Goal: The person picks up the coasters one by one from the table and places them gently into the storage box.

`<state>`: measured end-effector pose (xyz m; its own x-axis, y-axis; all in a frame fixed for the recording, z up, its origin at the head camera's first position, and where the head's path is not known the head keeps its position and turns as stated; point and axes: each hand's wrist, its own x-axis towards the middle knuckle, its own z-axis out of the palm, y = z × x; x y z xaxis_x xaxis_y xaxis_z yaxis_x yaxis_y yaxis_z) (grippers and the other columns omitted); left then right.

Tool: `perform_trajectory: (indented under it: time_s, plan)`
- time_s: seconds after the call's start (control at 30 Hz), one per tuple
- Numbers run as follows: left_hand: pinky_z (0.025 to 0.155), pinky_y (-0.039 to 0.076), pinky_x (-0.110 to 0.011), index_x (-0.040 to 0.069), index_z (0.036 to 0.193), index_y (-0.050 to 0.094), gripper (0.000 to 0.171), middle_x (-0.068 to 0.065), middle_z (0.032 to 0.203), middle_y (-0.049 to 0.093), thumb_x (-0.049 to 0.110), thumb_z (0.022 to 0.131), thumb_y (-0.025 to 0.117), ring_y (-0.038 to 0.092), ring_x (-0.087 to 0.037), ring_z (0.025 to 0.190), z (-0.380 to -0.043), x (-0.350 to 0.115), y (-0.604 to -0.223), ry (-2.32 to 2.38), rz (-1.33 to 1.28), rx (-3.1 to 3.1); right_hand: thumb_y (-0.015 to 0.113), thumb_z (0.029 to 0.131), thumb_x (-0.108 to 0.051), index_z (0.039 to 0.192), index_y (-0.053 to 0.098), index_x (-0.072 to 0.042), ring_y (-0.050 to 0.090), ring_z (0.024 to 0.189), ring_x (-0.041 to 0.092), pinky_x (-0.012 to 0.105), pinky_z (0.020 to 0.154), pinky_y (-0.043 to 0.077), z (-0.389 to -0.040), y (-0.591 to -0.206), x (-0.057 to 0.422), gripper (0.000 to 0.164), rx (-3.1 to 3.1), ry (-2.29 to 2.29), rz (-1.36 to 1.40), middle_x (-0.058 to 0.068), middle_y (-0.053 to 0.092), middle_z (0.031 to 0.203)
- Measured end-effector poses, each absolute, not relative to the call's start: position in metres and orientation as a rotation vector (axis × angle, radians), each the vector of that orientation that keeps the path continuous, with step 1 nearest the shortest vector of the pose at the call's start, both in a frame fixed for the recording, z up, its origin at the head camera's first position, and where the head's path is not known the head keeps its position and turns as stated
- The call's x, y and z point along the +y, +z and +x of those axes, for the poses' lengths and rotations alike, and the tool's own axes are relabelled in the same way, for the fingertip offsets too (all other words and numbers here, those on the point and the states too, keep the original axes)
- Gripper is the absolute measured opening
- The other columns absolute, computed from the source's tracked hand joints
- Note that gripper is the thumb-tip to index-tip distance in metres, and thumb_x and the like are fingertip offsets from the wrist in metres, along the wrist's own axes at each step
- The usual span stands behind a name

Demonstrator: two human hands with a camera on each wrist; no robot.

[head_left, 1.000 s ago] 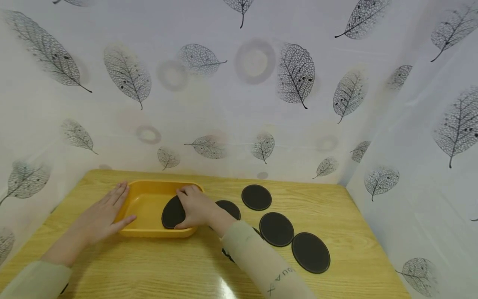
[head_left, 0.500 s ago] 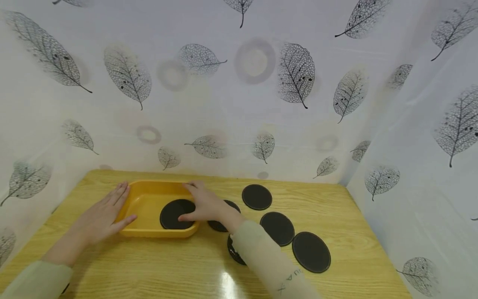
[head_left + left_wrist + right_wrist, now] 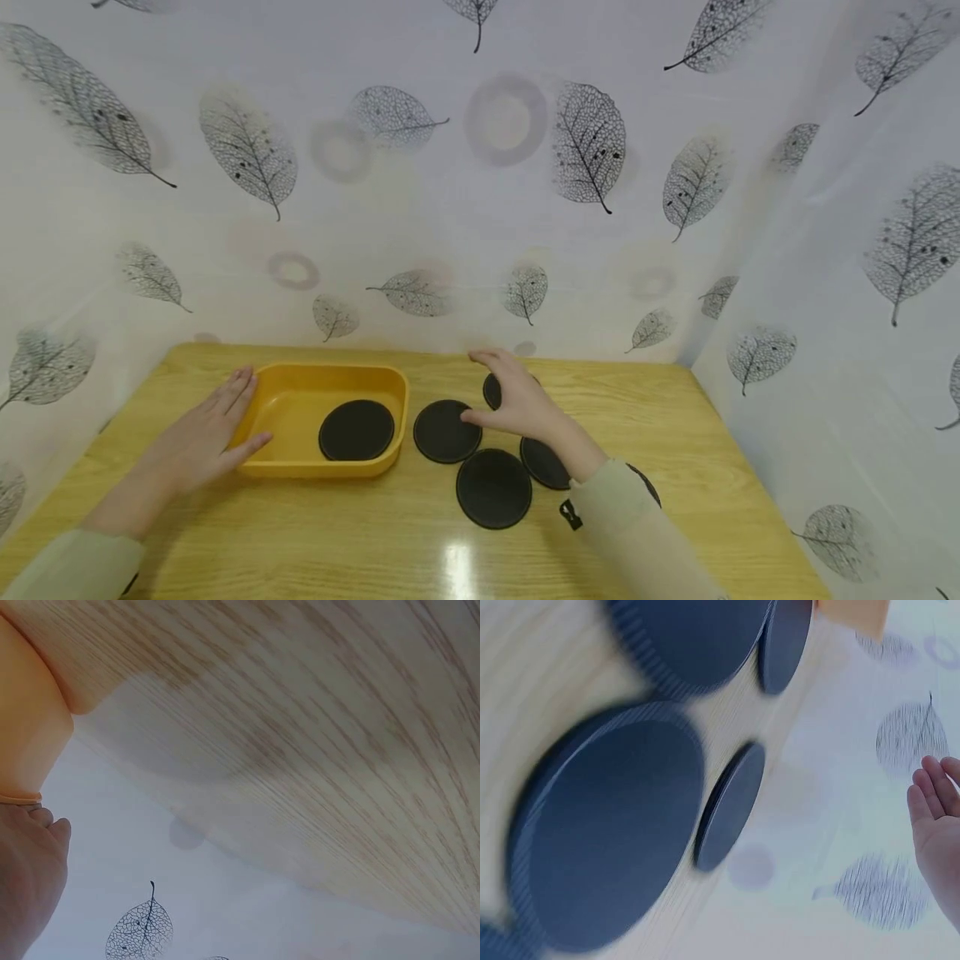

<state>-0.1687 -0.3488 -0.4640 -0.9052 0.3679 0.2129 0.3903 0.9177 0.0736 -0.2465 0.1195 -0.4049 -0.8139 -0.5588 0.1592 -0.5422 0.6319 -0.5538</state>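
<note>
A yellow plastic tray [image 3: 322,468] stands at the left of the table. One round black coaster [image 3: 356,430] lies flat in its right part. My left hand [image 3: 187,437] rests on the tray's left rim with straight fingers and the thumb over the front edge. Fingers spread from the thumb, my right hand [image 3: 521,402] hovers over the loose coasters and holds nothing. Beneath its thumb is a coaster [image 3: 438,435], and a far one [image 3: 491,392] is partly hidden by the hand. In the right wrist view, a large coaster [image 3: 615,832] with a stitched rim appears close up.
Nearer the front lies another coaster [image 3: 493,489]. The right forearm and sleeve partly cover two more, a coaster [image 3: 542,461] and a rightmost coaster [image 3: 647,482]. A curtain with leaf prints [image 3: 420,192] hangs behind the wooden table [image 3: 300,533].
My right hand let go of the coaster, which now lies flat in the tray. The hand then moved right, out of the tray and over the loose coasters. My left hand stayed put.
</note>
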Motion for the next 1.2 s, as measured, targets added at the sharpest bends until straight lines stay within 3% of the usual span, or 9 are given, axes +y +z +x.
perform_trajectory:
  time_s: [0.27,0.43,0.6,0.83,1.07,1.2]
  plan:
    - [0.119,-0.022,-0.009,-0.014,0.163,0.017,0.09,-0.031,0.174,0.01,0.046,0.108,0.054,-0.017,-0.016,0.164,-0.168,-0.348,-0.466,-0.177,-0.582,-2.866,0.088,0.087,-0.026,0.156,0.049,-0.001,0.051,0.143,0.047,0.069,0.114,0.046,-0.219,-0.414,0.204,0.083,2.981,-0.979,-0.872,0.021,0.053,0.155]
    - [0.119,-0.022,-0.009,-0.016,0.162,0.019,0.088,-0.033,0.173,0.012,0.045,0.109,0.054,-0.013,-0.024,0.166,-0.168,-0.347,-0.468,-0.197,-0.58,-2.865,0.089,0.086,-0.019,0.153,0.05,0.0,0.054,0.137,0.048,0.071,0.108,0.049,-0.198,-0.422,0.251,0.08,3.051,-0.995,-0.752,0.022,0.056,0.151]
    - [0.119,-0.022,-0.009,-0.016,0.162,0.02,0.087,-0.033,0.173,0.013,0.045,0.109,0.054,-0.004,-0.032,0.167,-0.168,-0.347,-0.465,-0.212,-0.57,-2.874,0.09,0.084,-0.017,0.149,0.055,0.001,0.058,0.129,0.043,0.065,0.101,0.052,-0.179,-0.431,0.287,0.077,3.097,-1.007,-0.692,0.021,0.06,0.146]
    - [0.121,-0.022,-0.011,-0.014,0.164,0.015,0.088,-0.029,0.175,0.006,0.045,0.109,0.053,-0.013,-0.025,0.166,-0.168,-0.35,-0.464,-0.217,-0.56,-2.895,0.094,0.079,-0.024,0.146,0.058,0.003,0.062,0.122,0.039,0.058,0.095,0.056,-0.159,-0.453,0.315,0.081,3.133,-0.911,-0.638,0.018,0.064,0.14]
    - [0.122,-0.022,-0.013,-0.014,0.164,0.016,0.09,-0.033,0.173,0.013,0.046,0.109,0.054,0.002,-0.039,0.166,-0.169,-0.352,-0.463,-0.238,-0.55,-2.897,0.096,0.076,-0.028,0.147,0.056,0.005,0.059,0.125,0.045,0.072,0.1,0.051,-0.147,-0.466,0.324,0.088,3.105,-0.905,-0.595,0.021,0.063,0.14]
    - [0.123,-0.022,-0.014,-0.013,0.165,0.014,0.092,-0.032,0.174,0.012,0.048,0.108,0.054,0.011,-0.045,0.164,-0.169,-0.35,-0.463,-0.262,-0.534,-2.937,0.098,0.074,-0.032,0.147,0.055,0.005,0.057,0.129,0.05,0.074,0.101,0.05,-0.142,-0.47,0.33,0.093,3.061,-0.886,-0.579,0.024,0.061,0.143]
